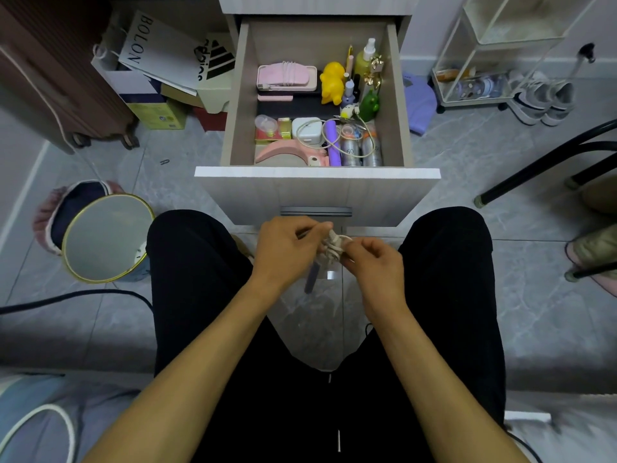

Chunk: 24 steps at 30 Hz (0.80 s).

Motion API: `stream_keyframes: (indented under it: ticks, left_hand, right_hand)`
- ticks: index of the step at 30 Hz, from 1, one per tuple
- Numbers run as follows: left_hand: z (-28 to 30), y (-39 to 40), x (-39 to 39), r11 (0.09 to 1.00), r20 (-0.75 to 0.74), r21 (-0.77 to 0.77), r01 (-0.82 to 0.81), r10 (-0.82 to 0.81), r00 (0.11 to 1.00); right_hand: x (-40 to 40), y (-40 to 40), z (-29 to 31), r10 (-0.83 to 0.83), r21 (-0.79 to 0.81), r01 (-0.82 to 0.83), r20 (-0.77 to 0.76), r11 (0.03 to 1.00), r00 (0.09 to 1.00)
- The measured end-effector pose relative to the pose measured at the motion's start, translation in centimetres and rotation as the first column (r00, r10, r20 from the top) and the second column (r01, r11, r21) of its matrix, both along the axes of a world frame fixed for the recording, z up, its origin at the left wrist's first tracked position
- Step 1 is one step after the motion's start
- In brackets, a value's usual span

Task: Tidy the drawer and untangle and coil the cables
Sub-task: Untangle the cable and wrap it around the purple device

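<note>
Small bundle of thin off-white cable point(335, 246) held between the knees, before the open grey wooden drawer point(317, 173); left hand point(283, 248) and right hand point(374, 259) both pinch it; light, limp, probably tangle-prone; best gripped at the coil's wrapped middle.

Drawer point(395, 95): pale grey-beige wood grain. Inside it, a yellow duck figure point(332, 82) stands at centre. Left of the duck: pink case point(286, 75). Right of it: green frog figure point(370, 103). Toward the drawer front: white charger point(306, 130), purple stick point(334, 142), silver cans point(359, 150). Below the drawer front: cream-white cable bundle point(334, 245).
</note>
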<state>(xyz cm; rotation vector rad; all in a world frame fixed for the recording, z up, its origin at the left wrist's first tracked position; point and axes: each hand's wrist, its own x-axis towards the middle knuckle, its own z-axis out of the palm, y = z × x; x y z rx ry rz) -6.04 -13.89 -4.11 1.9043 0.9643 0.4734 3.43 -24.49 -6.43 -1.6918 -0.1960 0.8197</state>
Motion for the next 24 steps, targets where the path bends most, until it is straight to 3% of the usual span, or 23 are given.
stream_keyframes:
  ticks: [2,4,6,8,12,15,19,24]
  left_hand:
    - [-0.5,-0.8,-0.2,0.994,0.045,-0.085,-0.074,0.079,0.996]
    - [-1.1,-1.3,-0.5,0.950,0.075,-0.248,-0.189,0.214,0.974]
    - [-1.5,-1.8,-0.6,0.816,0.072,-0.495,-0.299,0.381,0.922]
    - [-1.4,-2.2,-0.6,0.723,0.046,-0.591,-0.358,0.473,0.880]
    - [-1.1,-2.3,-0.6,0.861,0.115,-0.354,-0.364,0.426,0.897]
    - [-0.6,-2.2,-0.6,0.903,0.170,-0.276,-0.328,0.382,0.909]
    - [-0.3,-2.3,-0.7,0.933,0.170,-0.260,-0.247,0.296,0.940]
    - [0.2,-2.0,-0.8,0.903,0.151,-0.348,-0.252,0.319,0.936]
  right_hand:
    - [0.3,0.4,0.0,0.003,-0.029,-0.003,-0.007,1.000,1.000]
    - [0.4,0.6,-0.1,0.116,-0.103,-0.102,0.142,0.989,0.983]
    - [0.3,0.7,0.1,0.195,-0.184,-0.151,0.250,0.971,0.948]
    - [0.0,0.8,0.2,0.203,-0.201,-0.155,0.251,0.967,0.946]
    - [-0.8,1.3,0.5,0.165,-0.218,-0.105,0.280,0.970,0.946]
    - [-0.8,1.6,0.4,0.111,-0.224,-0.057,0.240,0.973,0.964]
    - [-0.6,1.9,0.2,0.045,-0.177,-0.013,0.177,0.984,0.983]
    - [-0.5,1.2,0.3,0.288,-0.292,-0.175,0.410,0.940,0.865]
